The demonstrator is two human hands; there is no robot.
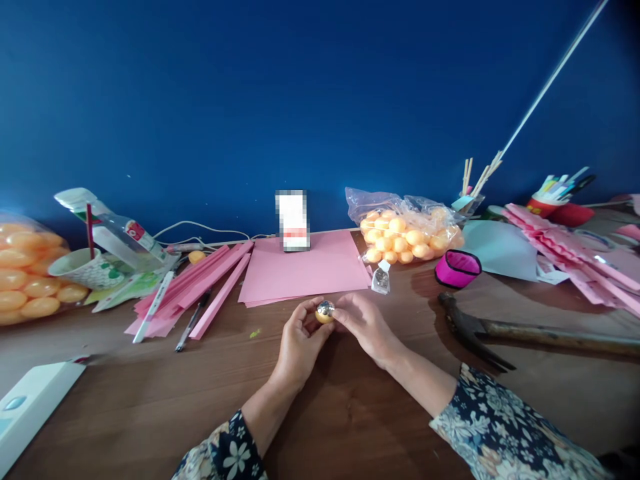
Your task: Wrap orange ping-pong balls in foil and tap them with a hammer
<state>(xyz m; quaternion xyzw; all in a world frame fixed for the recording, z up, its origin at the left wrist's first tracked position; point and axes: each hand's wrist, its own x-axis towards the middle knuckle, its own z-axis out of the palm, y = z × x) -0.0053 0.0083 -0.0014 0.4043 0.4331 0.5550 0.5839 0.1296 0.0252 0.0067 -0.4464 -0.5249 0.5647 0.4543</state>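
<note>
A small two-tone ball [325, 313] sits just above the worktop [350, 420], nearer its far edge than the forearms. The left hand's [300, 343] grip pinches it between thumb and fingers; the right hand's [365, 327] fingertips meet its right side, though whether they pinch or only press I cannot tell. Its top is shiny silver and its lower part smooth yellow, so the work seems partway: silver above, yellow remaining below. How the silver is attached is unclear.

Beyond the hands, flat pink paper [305, 273] lies toward the far edge, with a small clear packet [381, 279] holding something silvery at its near right corner. A crinkled transparent bag of glossy orange balls [400, 233] rests behind the packet. Toward the right edge lie a black-rimmed magenta band [457, 269] and a wooden-handled claw hammer [500, 329]; toward the left, folded pink strips [200, 283] and a patterned paper cup [93, 272].
</note>
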